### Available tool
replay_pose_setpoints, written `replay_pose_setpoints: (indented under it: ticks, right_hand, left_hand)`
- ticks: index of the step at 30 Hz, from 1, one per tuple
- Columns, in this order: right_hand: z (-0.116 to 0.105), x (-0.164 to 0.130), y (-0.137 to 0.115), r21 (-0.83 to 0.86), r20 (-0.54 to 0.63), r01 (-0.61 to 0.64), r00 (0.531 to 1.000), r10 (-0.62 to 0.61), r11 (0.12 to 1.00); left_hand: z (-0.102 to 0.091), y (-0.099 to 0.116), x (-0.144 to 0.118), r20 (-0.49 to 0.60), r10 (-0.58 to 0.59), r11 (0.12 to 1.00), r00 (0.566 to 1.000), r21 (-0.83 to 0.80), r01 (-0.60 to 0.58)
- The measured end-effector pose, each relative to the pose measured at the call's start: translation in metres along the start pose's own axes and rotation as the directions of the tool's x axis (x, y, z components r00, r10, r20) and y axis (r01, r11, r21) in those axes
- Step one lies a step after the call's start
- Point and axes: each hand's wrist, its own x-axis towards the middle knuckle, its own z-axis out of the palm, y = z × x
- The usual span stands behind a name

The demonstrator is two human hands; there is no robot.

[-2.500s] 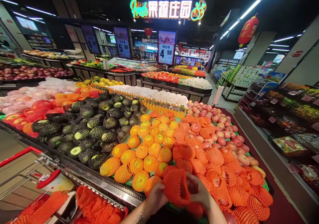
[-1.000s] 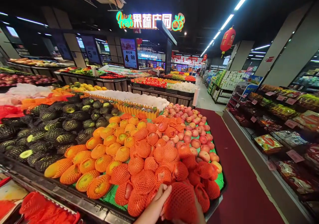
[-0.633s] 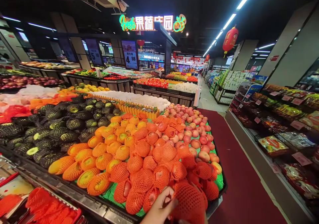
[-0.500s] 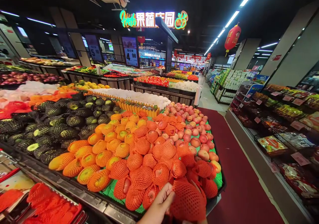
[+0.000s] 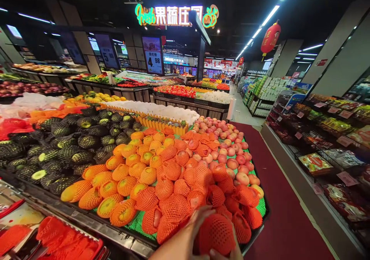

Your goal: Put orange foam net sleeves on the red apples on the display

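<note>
A lit sign (image 5: 176, 15) is reading "Fresh 果蔬庄园" over the produce, and a price screen (image 5: 152, 55) beneath it is showing "晚伦橙" and "4.98"; a dimmer screen (image 5: 106, 51) to its left is showing a large 5, the rest being hard to make out. Price tags (image 5: 347, 178) along the shelving (image 5: 332, 144) are appearing too small to read. At the bottom of the view, the left hand (image 5: 195, 227) is curling around a red netted fruit (image 5: 217, 233), grasping its left side, while the right hand (image 5: 237, 250), largely cut off by the frame, is holding its right side. That fruit is sitting in front of the display's near right corner, just beside the heaped netted apples (image 5: 176, 208). The display's black rim (image 5: 267, 217) is bounding the heap on the right, and a metal rail (image 5: 127, 245) is running along the front, with green liner (image 5: 138, 223) showing between fruit and edge. Beyond the rim, a dark red mat (image 5: 289, 221) is stretching between display and shelving, leading toward a paler aisle (image 5: 245, 116).
</note>
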Motion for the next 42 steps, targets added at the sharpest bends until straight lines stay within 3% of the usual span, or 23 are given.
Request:
replay_pose_setpoints:
  ticks: [1,3,7,12,15,18,21,26,29,33,37,42]
  right_hand:
    - [0.007,0.0,0.003,0.016,-0.009,-0.018,1.0,0.018,1.0]
    - [0.023,-0.004,0.011,0.053,-0.017,-0.074,0.997,0.075,0.996]
    - [0.061,-0.007,0.017,0.15,0.009,-0.082,0.997,0.081,0.985]
    - [0.102,0.005,0.008,0.163,-0.044,0.099,0.995,-0.093,0.982]
    - [0.115,0.005,0.005,0.138,-0.158,0.132,0.981,-0.11,0.982]
    - [0.119,-0.006,0.013,0.104,-0.296,0.142,0.949,-0.106,0.984]
    - [0.119,-0.024,0.027,0.122,-0.386,0.113,0.921,-0.058,0.986]
    - [0.125,-0.055,0.038,0.135,-0.504,0.083,0.864,-0.004,0.987]
    - [0.134,-0.066,0.038,0.108,-0.572,0.051,0.82,0.02,0.993]
    - [0.147,-0.067,0.036,0.065,-0.645,0.068,0.764,-0.01,0.996]
    - [0.157,-0.056,0.031,0.049,-0.638,0.066,0.77,-0.02,0.997]
    - [0.156,-0.039,0.028,0.026,-0.561,0.012,0.828,0.005,1.0]
  left_hand:
    - [-0.003,-0.002,-0.002,0.081,0.026,0.999,0.996,0.038,-0.029]
    - [-0.008,-0.006,-0.004,0.118,0.016,0.996,0.993,0.088,-0.027]
    - [-0.027,-0.014,-0.009,-0.015,-0.026,0.99,1.0,0.135,0.028]
    - [-0.098,-0.031,-0.013,-0.233,-0.03,0.955,0.972,0.279,0.097]
    - [-0.148,-0.051,-0.006,-0.33,-0.017,0.871,0.944,0.458,0.176]
    - [-0.178,-0.066,0.007,-0.348,0.009,0.789,0.938,0.579,0.207]
    - [-0.178,-0.075,0.022,-0.277,0.03,0.753,0.96,0.638,0.16]
    - [-0.142,-0.083,0.044,-0.1,-0.091,0.687,0.991,0.714,0.136]
    - [-0.126,-0.084,0.054,0.047,-0.173,0.669,0.984,0.739,0.083]
    - [-0.122,-0.078,0.06,0.254,-0.202,0.707,0.946,0.706,-0.038]
    - [-0.128,-0.074,0.054,0.273,-0.167,0.723,0.947,0.687,-0.071]
    - [-0.139,-0.076,0.022,0.165,-0.03,0.756,0.986,0.649,-0.085]
